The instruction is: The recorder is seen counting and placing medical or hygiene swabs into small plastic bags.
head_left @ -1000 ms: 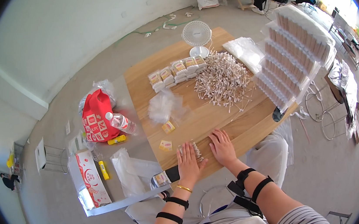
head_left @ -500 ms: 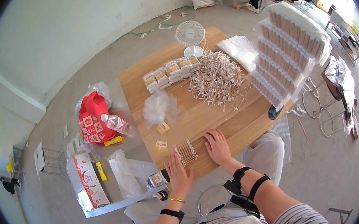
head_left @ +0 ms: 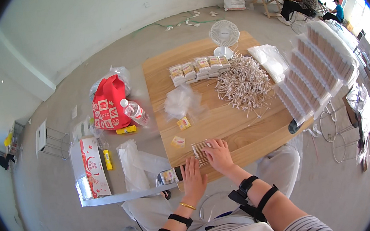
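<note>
Watching from nearby, I saw cotton swabs point(head_left: 200, 151) lined up on the wooden surface point(head_left: 250, 131). The left hand point(head_left: 194, 180) lay just beside them, fingers outstretched, holding nothing visible; the right hand point(head_left: 220, 157) bent its fingers over their right side, gripping or not, I couldn't tell. The swabs looked light and apt to roll, best pinched mid-stick.

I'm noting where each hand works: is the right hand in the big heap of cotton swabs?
No, the right hand is at the small row of swabs, apart from the heap farther away.
</note>
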Demonstrator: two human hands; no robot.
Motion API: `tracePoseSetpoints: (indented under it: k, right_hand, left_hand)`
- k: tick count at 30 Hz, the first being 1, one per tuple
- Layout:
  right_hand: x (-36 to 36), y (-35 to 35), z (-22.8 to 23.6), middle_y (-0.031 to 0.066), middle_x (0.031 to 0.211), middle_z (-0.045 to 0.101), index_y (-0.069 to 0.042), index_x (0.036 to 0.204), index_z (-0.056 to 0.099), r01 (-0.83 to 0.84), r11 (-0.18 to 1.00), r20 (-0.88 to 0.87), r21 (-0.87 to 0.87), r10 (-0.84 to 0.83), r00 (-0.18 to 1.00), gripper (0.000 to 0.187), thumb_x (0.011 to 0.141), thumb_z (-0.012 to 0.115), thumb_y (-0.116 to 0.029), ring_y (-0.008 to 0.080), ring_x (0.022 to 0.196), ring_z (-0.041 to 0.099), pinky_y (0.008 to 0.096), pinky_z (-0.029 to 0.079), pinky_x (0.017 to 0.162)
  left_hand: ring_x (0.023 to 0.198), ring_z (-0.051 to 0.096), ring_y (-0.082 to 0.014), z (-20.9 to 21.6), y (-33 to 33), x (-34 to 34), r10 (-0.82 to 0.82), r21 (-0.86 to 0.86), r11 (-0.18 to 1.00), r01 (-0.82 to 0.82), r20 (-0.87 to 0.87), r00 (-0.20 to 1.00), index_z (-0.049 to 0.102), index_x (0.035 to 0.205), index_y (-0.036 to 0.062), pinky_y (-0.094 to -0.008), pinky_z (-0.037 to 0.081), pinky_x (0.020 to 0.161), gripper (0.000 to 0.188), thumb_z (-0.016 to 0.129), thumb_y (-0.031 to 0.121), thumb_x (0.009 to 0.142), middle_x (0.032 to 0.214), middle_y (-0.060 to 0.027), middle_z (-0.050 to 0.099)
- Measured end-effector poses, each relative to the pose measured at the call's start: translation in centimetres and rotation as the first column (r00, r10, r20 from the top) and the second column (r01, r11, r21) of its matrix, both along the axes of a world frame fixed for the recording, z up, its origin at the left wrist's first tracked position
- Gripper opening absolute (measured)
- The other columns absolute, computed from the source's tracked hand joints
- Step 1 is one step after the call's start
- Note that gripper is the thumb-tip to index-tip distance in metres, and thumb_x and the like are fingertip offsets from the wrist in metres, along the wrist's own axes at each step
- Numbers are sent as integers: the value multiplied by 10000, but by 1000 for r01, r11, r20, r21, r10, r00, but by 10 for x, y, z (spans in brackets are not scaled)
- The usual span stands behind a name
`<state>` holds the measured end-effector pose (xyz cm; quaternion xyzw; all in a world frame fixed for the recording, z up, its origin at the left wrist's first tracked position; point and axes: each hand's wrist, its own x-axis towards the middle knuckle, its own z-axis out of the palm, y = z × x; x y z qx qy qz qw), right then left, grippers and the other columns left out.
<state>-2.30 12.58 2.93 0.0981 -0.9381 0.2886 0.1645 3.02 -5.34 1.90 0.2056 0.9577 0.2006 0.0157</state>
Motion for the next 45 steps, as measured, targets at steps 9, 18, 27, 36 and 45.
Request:
tracePoseSetpoints:
  k: [9, 18, 27, 36, 45]
  right_hand:
    - [8, 1, -3, 86, 1252, 620, -147, 985, 763, 10, 1000, 47, 11, -11, 999, 149, 857, 690, -121, 341, 1206, 540, 497, 429, 1015]
    - [-4, 9, -5, 67, 1246, 623, -176, 999, 797, 76, 997, 88, -30, -73, 993, 202, 841, 698, -98, 330, 1185, 546, 489, 443, 968]
    - [13, 29, -8, 59, 1240, 625, -188, 1042, 796, 72, 996, 84, -44, -68, 994, 233, 852, 697, -97, 337, 1185, 547, 488, 452, 972]
    - [-9, 13, -2, 69, 1211, 615, -146, 983, 774, -22, 999, 40, 25, 21, 999, 156, 853, 697, -107, 329, 1191, 542, 490, 452, 979]
    - [6, 14, -5, 78, 1201, 611, -139, 966, 761, -72, 996, 79, 61, 67, 995, 155, 835, 690, -95, 319, 1192, 549, 473, 447, 992]
  left_hand:
    - [1588, 194, -350, -5, 22, -8, -95, -99, 991, 89, -60, 994, 257, 1603, -53, -566, 153, 1271, 929, 611, 520, 964, 1696, -225, 225]
    - [1588, 192, -337, -7, 21, -5, -106, -146, 985, 94, -73, 992, 254, 1608, -46, -566, 136, 1276, 924, 517, 591, 991, 1684, -211, 253]
    - [1584, 198, -331, -8, 18, -1, -98, -103, 990, 91, -61, 993, 266, 1604, -41, -588, 128, 1273, 904, 543, 557, 984, 1655, -205, 294]
    - [1583, 191, -351, -14, 18, 0, -87, -156, 985, 77, -62, 994, 263, 1617, -9, -613, 127, 1261, 906, 532, 583, 985, 1674, -185, 269]
    - [1595, 155, -354, -11, 19, 3, -75, -177, 982, 64, -56, 996, 241, 1629, -4, -606, 98, 1267, 903, 506, 584, 997, 1699, -202, 217]
